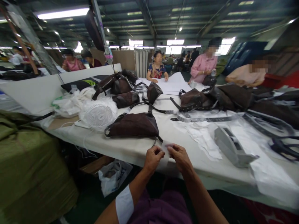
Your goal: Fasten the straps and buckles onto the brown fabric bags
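Observation:
At the table's front edge, my left hand (153, 158) and my right hand (179, 156) are close together, fingers pinched. Between them is a small piece of thin, whitish, translucent sheet (165, 157); whether it is paper or plastic I cannot tell. Just beyond the fingers lies a dark brown bag (135, 125) with black trim and a metal ring at its left end. Its black strap end (159, 138) reaches toward the sheet, and I cannot tell if they touch.
A grey tape dispenser (231, 146) stands to the right, near white sheets (205, 137). A white fan (99, 115) is at the left. More brown bags (193, 99) and straps cover the table's far side. A green sack (30, 168) stands at left. Several people work opposite.

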`<state>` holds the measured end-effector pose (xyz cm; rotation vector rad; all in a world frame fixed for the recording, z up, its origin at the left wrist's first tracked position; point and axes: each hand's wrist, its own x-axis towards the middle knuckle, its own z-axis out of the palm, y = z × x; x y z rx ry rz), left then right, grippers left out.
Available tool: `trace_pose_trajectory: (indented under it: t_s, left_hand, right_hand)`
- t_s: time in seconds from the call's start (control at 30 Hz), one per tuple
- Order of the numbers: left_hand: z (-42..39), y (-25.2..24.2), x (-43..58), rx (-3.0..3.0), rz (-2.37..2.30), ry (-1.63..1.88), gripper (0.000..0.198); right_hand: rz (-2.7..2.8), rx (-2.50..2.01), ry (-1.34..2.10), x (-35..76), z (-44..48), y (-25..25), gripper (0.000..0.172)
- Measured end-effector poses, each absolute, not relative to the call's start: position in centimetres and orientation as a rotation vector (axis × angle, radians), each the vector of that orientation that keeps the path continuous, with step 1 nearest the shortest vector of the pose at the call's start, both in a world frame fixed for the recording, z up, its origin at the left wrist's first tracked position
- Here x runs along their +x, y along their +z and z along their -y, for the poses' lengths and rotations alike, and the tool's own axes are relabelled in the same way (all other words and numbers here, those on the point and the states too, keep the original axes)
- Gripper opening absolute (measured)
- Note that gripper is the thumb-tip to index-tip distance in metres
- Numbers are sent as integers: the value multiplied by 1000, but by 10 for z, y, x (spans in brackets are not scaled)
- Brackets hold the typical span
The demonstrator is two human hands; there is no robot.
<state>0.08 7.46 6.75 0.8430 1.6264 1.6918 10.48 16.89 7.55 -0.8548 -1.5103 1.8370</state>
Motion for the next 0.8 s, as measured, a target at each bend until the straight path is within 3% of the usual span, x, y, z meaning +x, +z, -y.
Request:
trace_pose_trajectory:
  t_s: [0.13,0.33,0.5,0.67,0.8]
  left_hand:
    - [-72,63,4,820,-1604,1637,13]
    - [-80,50,-23,502,-1716,1772,21]
    - [-100,63,-55,690,-1970,1580,19]
    - [-108,64,-26,990,-1599,1449,29]
    - [-103,44,1,1015,-1573,1358,30]
  right_hand:
    - [1539,-860,1778,99,-163,71,24]
    - [1654,-945,1549,108,-168,69,27]
    - [1909,-990,1305,128,-174,65,23]
    - [1858,-994,1226,127,-181,45,28]
    - [1700,-1049,1274,123,-180,39,32]
